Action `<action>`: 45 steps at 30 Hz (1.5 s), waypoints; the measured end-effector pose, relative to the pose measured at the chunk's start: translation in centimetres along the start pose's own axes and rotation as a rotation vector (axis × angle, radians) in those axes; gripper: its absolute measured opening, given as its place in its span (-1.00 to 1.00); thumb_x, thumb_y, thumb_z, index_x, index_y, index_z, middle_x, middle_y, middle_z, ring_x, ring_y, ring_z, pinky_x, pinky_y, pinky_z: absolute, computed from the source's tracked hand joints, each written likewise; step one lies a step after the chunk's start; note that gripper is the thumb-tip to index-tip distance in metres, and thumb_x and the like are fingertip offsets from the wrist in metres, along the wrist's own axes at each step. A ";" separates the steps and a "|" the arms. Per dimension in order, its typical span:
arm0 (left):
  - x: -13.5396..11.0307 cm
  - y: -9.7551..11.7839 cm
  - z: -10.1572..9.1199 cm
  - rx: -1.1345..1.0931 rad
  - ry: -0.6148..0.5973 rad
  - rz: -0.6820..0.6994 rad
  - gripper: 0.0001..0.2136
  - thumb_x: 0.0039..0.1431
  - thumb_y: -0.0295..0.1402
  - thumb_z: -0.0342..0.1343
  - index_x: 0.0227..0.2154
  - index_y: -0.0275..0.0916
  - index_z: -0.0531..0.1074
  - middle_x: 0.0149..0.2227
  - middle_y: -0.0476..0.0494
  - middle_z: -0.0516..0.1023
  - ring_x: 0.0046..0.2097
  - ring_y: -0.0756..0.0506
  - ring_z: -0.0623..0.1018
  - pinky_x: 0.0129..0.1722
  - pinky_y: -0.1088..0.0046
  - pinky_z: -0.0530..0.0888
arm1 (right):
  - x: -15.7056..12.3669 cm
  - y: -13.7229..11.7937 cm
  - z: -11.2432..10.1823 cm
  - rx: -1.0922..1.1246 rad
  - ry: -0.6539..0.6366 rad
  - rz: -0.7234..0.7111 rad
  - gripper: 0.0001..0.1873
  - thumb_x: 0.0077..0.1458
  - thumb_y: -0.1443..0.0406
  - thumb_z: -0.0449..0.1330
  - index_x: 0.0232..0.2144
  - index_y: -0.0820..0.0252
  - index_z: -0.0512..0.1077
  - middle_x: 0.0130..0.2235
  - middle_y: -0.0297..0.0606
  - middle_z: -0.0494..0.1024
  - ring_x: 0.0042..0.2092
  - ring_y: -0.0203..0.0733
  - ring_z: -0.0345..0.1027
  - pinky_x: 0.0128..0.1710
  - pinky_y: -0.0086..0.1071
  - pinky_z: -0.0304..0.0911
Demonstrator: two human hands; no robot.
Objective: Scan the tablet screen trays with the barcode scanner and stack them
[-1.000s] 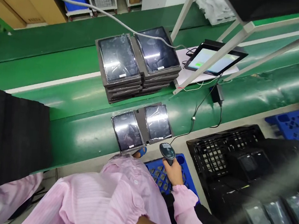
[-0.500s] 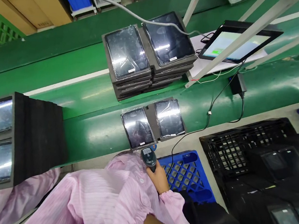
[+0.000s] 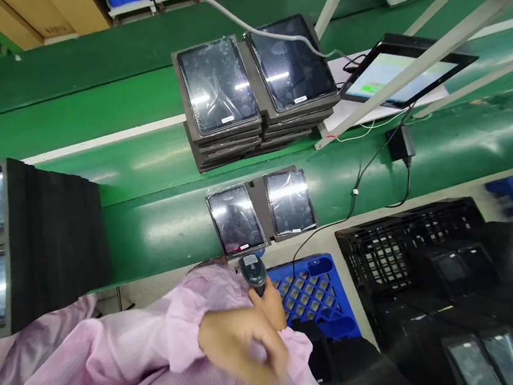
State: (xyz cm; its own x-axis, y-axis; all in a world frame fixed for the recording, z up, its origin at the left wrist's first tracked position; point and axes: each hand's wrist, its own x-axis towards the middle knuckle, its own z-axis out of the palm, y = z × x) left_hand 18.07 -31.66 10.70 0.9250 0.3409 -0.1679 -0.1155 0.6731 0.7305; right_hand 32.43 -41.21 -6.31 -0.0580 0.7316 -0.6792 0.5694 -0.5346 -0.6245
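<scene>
My right hand (image 3: 269, 305) is closed around the handle of a dark barcode scanner (image 3: 253, 271). The scanner's head is just below the left one of two film-covered tablets (image 3: 237, 220), with a red glow by that tablet's white label (image 3: 244, 247). A second tablet (image 3: 289, 201) lies beside it on the same dark foam tray (image 3: 262, 202). My left hand (image 3: 243, 345) crosses low in front of my body, below the right hand. Its fingers are bent and smeared by motion, so whether they hold anything is unclear.
Stacked foam trays with tablets (image 3: 222, 86) stand farther back on the green bench (image 3: 164, 231). Another dark foam stack (image 3: 57, 231) is at left. A lit display (image 3: 399, 76) sits behind white posts. Blue (image 3: 314, 292) and black (image 3: 382, 262) plastic pallets lie right, with a cable nearby.
My left hand has swung in from the lower right, and is now before my body. The scanner stays in my right hand near the tablet; red light now shows by the label.
</scene>
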 end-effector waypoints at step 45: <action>-3.8 -20.1 -21.6 -0.107 1.487 -0.419 -0.55 0.09 -0.15 0.20 0.01 -0.27 0.41 0.17 -0.33 0.42 0.05 -0.27 0.55 0.11 0.14 0.48 | 6.9 0.9 -4.5 0.029 0.368 0.060 -0.70 -0.08 0.33 0.16 -0.21 0.18 0.46 -0.27 -0.18 0.60 -0.22 -0.07 0.47 -0.21 -0.35 0.27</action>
State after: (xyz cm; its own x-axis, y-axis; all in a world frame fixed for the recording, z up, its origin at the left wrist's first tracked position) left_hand 9.04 -32.34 -17.63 -0.2771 0.4015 -0.8729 -0.0338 0.9039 0.4264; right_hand 36.22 -34.77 -9.87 0.2764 0.7988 -0.5343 0.5393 -0.5891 -0.6017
